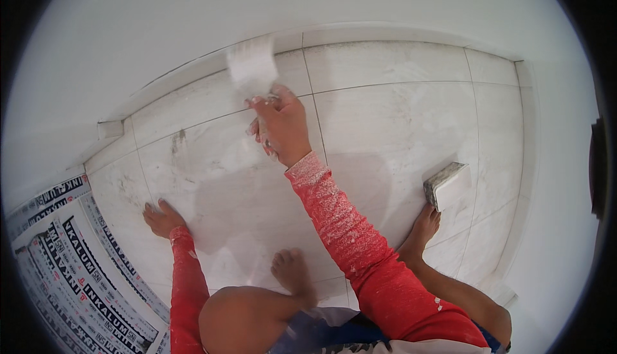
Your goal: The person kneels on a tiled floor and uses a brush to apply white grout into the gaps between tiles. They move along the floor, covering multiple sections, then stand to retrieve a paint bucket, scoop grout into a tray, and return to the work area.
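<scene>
Along the lower left of my view I see printed sheeting [96, 277], white with rows of dark lettering, spread beside the tiled floor [411, 123]. Just past its edge, the left hand [165, 219] rests on a pale tile, palm down, its fingers spread and released, with nothing in their hold. A red sleeve [187, 270] covers that forearm. Dark smudges mark the tile a little beyond this hand.

Next across I have the left knee [236, 318], bent, and the left foot [294, 270], bare on the tiles.

Toward the far side, left of the middle, a broad white-headed tool [252, 68] reaches up over the skirting [193, 68] at the foot of the white wall. Its head is blurred, so I cannot tell whether it touches the skirting or what exactly it is made of. The right hand [283, 119] has its fingers curled round the tool's handle, grasping it; white residue speckles the fingers and the cuff.

Farther right, a rectangular pan-like block [447, 185] with a white face and grimy sides sits on the tiles, right by the toes of the bare right foot [422, 229]; I cannot tell if they touch.
</scene>
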### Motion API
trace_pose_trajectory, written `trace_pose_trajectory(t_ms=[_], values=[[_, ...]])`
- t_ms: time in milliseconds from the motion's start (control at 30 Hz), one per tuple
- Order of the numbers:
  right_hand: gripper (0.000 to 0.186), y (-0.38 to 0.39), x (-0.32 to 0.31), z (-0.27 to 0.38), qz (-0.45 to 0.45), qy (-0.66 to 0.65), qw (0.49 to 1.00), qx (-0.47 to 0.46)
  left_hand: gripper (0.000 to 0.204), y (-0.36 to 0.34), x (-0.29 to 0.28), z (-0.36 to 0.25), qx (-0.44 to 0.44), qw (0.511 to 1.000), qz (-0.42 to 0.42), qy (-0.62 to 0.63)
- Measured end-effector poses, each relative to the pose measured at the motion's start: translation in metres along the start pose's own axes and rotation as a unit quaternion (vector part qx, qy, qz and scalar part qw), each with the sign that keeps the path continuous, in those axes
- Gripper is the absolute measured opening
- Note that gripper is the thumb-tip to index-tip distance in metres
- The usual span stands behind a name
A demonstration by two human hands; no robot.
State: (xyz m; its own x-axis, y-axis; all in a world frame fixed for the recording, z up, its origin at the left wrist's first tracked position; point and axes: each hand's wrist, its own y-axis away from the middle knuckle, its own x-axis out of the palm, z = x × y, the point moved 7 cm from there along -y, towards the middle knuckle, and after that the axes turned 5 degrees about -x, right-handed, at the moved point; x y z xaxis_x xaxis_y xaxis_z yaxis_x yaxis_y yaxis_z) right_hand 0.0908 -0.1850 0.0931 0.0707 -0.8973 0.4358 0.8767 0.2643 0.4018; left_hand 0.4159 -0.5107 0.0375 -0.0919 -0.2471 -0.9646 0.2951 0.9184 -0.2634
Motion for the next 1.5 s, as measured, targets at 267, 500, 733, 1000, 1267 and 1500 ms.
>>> trace_pose_trajectory(t_ms=[267, 500, 733, 1000, 1267, 1500], values=[[0.024, -0.028, -0.159, 0.096, -0.027, 0.149, 0.985, -0.078, 0.059, 0.000, 0.002, 0.002, 0.009, 1.000, -0.004, -0.022], [0.027, -0.023, -0.316, 0.190, -0.208, 0.081, 0.959, -0.174, 0.058, 0.000, 0.002, 0.002, 0.032, 0.999, -0.025, -0.002], [0.024, -0.021, -0.208, 0.137, -0.222, 0.137, 0.954, -0.145, 0.059, 0.000, 0.000, 0.000, 0.013, 1.000, -0.019, 0.018], [0.019, -0.006, -0.015, 0.008, 0.015, -0.007, 1.000, 0.002, 0.060, 0.001, -0.002, 0.001, -0.005, 1.000, -0.007, 0.027], [0.025, -0.013, -0.176, 0.117, -0.135, 0.136, 0.978, -0.083, 0.062, 0.002, 0.000, 0.003, -0.029, 0.999, 0.013, 0.024], [0.029, -0.014, -0.152, 0.091, -0.225, 0.065, 0.964, -0.130, 0.062, 0.001, 0.001, 0.001, -0.032, 0.999, 0.030, 0.000]])
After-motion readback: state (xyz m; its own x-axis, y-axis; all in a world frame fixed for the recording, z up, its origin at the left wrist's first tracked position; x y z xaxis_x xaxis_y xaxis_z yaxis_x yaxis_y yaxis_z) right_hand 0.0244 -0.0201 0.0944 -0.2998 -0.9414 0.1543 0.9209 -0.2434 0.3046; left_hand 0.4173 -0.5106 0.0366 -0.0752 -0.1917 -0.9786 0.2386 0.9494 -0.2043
